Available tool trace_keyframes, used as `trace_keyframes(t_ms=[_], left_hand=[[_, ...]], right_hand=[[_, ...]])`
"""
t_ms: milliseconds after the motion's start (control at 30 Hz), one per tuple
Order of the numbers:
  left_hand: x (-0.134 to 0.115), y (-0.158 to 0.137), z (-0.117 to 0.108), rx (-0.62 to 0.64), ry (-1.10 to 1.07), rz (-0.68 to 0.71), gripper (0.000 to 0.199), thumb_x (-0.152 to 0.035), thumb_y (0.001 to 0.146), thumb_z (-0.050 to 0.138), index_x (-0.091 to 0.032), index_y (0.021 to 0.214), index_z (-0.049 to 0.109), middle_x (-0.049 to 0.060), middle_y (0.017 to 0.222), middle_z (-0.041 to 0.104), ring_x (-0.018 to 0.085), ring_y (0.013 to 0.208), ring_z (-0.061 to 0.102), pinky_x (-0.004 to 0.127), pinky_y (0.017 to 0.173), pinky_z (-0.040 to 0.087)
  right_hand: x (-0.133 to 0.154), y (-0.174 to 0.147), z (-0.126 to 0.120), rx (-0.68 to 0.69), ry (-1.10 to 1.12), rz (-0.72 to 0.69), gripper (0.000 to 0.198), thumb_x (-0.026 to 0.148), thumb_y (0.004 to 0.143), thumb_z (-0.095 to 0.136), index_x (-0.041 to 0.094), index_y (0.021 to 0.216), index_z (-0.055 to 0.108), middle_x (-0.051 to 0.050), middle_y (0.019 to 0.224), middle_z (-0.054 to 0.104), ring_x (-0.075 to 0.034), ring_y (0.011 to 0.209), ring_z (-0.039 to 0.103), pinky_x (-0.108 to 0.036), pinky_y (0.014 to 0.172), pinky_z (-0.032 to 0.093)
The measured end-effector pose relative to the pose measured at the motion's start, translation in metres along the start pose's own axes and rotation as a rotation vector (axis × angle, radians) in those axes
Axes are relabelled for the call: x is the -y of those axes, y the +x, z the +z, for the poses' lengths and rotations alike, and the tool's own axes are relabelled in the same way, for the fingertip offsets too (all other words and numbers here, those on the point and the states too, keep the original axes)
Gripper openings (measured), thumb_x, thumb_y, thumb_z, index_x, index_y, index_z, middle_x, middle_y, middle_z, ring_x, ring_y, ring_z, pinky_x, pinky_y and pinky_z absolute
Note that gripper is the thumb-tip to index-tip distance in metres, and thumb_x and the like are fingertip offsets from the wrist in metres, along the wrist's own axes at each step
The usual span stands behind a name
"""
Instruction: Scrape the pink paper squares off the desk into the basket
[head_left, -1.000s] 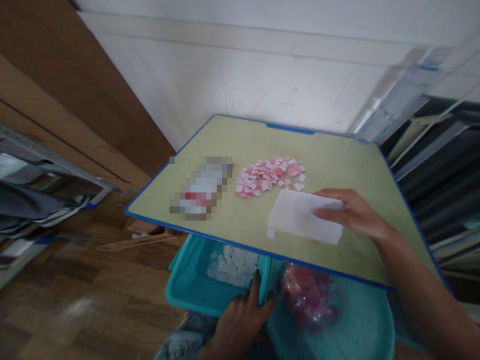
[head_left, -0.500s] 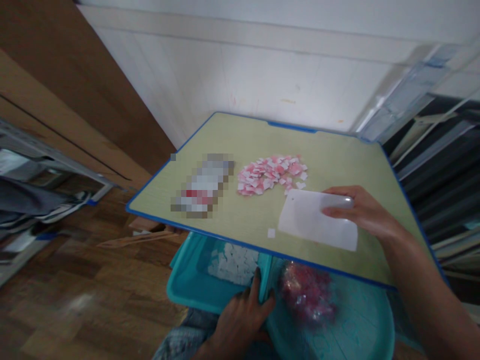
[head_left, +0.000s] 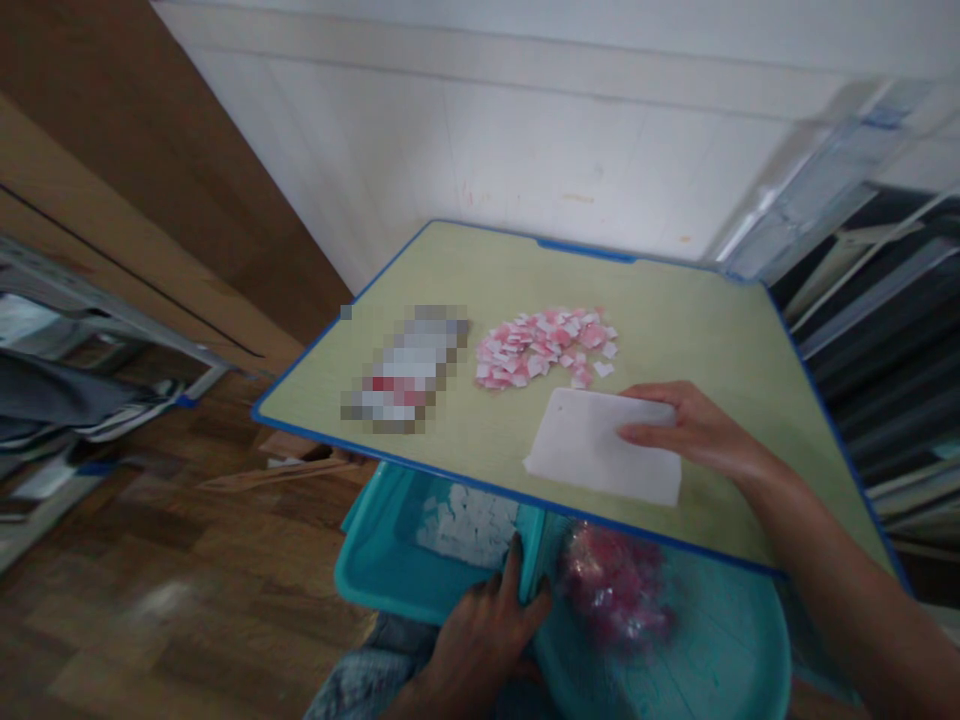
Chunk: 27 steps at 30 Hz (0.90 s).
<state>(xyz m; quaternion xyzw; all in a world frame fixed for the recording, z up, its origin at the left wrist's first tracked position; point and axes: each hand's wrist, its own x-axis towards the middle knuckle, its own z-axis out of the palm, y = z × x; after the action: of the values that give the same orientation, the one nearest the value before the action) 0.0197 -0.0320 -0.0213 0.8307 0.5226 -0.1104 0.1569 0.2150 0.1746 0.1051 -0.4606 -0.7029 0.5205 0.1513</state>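
Note:
My right hand (head_left: 679,425) grips a flat white plastic scraper (head_left: 604,450) by its upper right end, low over the front part of the yellow-green board (head_left: 720,350). The scraper's left corner touches or covers a small white square. Beyond it, small pink and white paper squares (head_left: 536,345) lie in a loose pile. Below the board's front edge, my left hand (head_left: 487,620) holds the right rim of a teal tray (head_left: 397,590), fingers over the rim. White squares (head_left: 469,525) lie inside that tray, partly hidden by the board.
A blurred-out, pixelated item (head_left: 409,370) lies on the board's left side. Right of the tray, a clear bag of dark pink pieces (head_left: 619,590) rests in a teal basin (head_left: 727,640). A white wall (head_left: 525,150) stands behind; a wooden panel (head_left: 187,200) is at left.
My right hand has slid the scraper left and slightly toward the board's front edge, over the lone white square. My left hand and the tray stay put.

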Motion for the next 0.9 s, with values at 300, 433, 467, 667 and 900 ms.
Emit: trace_keyframes(t_ms=[300, 433, 467, 667, 900], left_hand=[[-0.001, -0.001, -0.002, 0.014, -0.005, -0.02, 0.079, -0.048, 0.057, 0.073, -0.028, 0.126, 0.038, 0.028, 0.135, 0.031, 0.03, 0.09, 0.06, 0.039, 0.064, 0.053], [-0.001, -0.002, -0.001, 0.02, -0.028, -0.022, 0.078, -0.047, 0.059, 0.072, -0.029, 0.126, 0.037, 0.025, 0.136, 0.032, 0.03, 0.093, 0.059, 0.04, 0.066, 0.053], [-0.001, -0.001, -0.001, 0.024, -0.034, -0.025, 0.078, -0.047, 0.059, 0.072, -0.029, 0.126, 0.037, 0.025, 0.136, 0.032, 0.031, 0.094, 0.059, 0.04, 0.066, 0.053], [-0.002, -0.001, -0.003, 0.029, -0.042, -0.026, 0.079, -0.046, 0.058, 0.074, -0.028, 0.126, 0.037, 0.026, 0.136, 0.031, 0.031, 0.093, 0.058, 0.041, 0.066, 0.052], [-0.002, -0.001, -0.005, 0.017, -0.028, -0.04, 0.079, -0.044, 0.057, 0.074, -0.028, 0.126, 0.039, 0.026, 0.135, 0.032, 0.03, 0.086, 0.061, 0.039, 0.064, 0.052]], right_hand=[[-0.004, -0.003, -0.013, -0.182, 0.151, 0.093, 0.032, 0.032, 0.056, 0.073, 0.016, 0.082, 0.066, -0.001, 0.071, 0.066, -0.011, 0.053, 0.058, -0.021, 0.047, 0.043], [-0.004, -0.003, -0.012, -0.142, 0.174, 0.158, 0.037, 0.033, 0.054, 0.073, 0.014, 0.086, 0.065, -0.003, 0.07, 0.067, -0.012, 0.052, 0.059, -0.021, 0.046, 0.044], [-0.004, -0.003, -0.011, -0.13, 0.162, 0.159, 0.037, 0.033, 0.055, 0.073, 0.014, 0.086, 0.065, -0.003, 0.07, 0.067, -0.012, 0.052, 0.059, -0.021, 0.046, 0.044], [-0.007, 0.002, -0.005, -0.098, 0.114, 0.129, 0.037, 0.035, 0.056, 0.072, 0.014, 0.086, 0.066, -0.005, 0.075, 0.068, -0.014, 0.057, 0.061, -0.023, 0.048, 0.045], [-0.01, 0.009, 0.003, -0.062, 0.051, 0.072, 0.037, 0.037, 0.059, 0.07, 0.015, 0.089, 0.067, -0.006, 0.081, 0.068, -0.018, 0.065, 0.063, -0.027, 0.056, 0.048]])
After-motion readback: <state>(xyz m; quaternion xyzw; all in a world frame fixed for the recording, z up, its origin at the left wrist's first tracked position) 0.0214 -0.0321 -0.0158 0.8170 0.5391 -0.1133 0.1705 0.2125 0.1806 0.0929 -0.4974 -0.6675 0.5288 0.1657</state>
